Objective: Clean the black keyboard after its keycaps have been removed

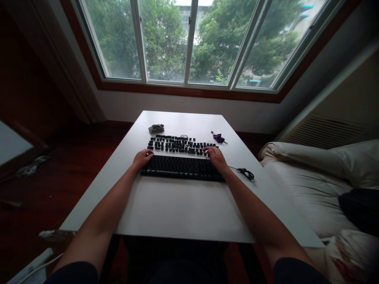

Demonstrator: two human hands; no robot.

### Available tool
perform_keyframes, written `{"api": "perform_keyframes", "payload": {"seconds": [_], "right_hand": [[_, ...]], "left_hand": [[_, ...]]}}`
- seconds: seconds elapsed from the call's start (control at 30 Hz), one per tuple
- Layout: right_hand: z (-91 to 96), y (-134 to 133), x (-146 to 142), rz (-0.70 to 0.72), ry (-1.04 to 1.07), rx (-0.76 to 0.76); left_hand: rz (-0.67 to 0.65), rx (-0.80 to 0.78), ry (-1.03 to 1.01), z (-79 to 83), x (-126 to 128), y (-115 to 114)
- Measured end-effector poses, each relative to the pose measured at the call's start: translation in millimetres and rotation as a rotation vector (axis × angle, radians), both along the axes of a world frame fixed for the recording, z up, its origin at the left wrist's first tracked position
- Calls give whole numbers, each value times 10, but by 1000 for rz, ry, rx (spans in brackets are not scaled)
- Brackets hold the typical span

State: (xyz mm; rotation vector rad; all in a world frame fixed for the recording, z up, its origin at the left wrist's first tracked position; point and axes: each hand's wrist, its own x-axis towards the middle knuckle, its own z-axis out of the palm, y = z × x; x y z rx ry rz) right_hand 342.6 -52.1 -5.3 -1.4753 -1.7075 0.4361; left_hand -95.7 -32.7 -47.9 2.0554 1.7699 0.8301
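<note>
A black keyboard [180, 167] lies across the white table, its keyless key bed facing up. Behind it, many loose black keycaps [177, 145] are spread in rough rows. My left hand [143, 158] is at the keyboard's far left corner, fingers closed around that edge. Over the right end of the keycap rows is my right hand [216, 156], its fingers stretched out and thumb apart, just beyond the keyboard's far right edge. Fine detail at the right fingertips is too small to make out.
A crumpled grey cloth [156, 128] sits at the table's back left. At the back right are a purple cloth [218, 138] and a small brush [212, 133]. A coiled black cable [246, 173] lies right of the keyboard. A pale sofa [308, 185] flanks the white table [183, 209].
</note>
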Motion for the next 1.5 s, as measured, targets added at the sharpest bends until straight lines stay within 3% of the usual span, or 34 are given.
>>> {"api": "perform_keyframes", "payload": {"seconds": [0.07, 0.17, 0.33, 0.43, 0.57, 0.63, 0.7, 0.8, 0.97, 1.13, 1.33, 1.5], "right_hand": [[134, -79, -335, 154, 14, 44], [252, -162, -834, 384, 120, -44], [175, -177, -1596, 618, 361, -277], [107, -165, -1961, 796, 389, -295], [61, -139, -2271, 788, 271, -172], [22, -115, -2354, 731, 265, -122], [-34, -87, -2402, 700, 345, -165], [-120, -47, -2423, 727, 502, -272], [-133, -4, -2379, 779, 611, -318], [-30, -3, -2317, 826, 706, -400], [88, -22, -2233, 785, 783, -448], [106, -16, -2247, 708, 855, -487]], "left_hand": [[4, 21, 4, -3, -11, -23], [-30, 33, -28, -4, -60, -91], [-113, -16, -89, 45, -93, -205], [-175, -41, -123, 96, -63, -248], [-197, -45, -187, 152, -32, -274], [-204, -52, -202, 169, -32, -273], [-227, -66, -203, 173, -42, -262], [-303, -54, -195, 139, -54, -223], [-378, 74, -213, -3, -35, -135], [-358, 61, -238, -31, -108, -100], [-299, -138, -110, 97, -369, -139], [-225, -131, -10, 100, -248, -205]]}}
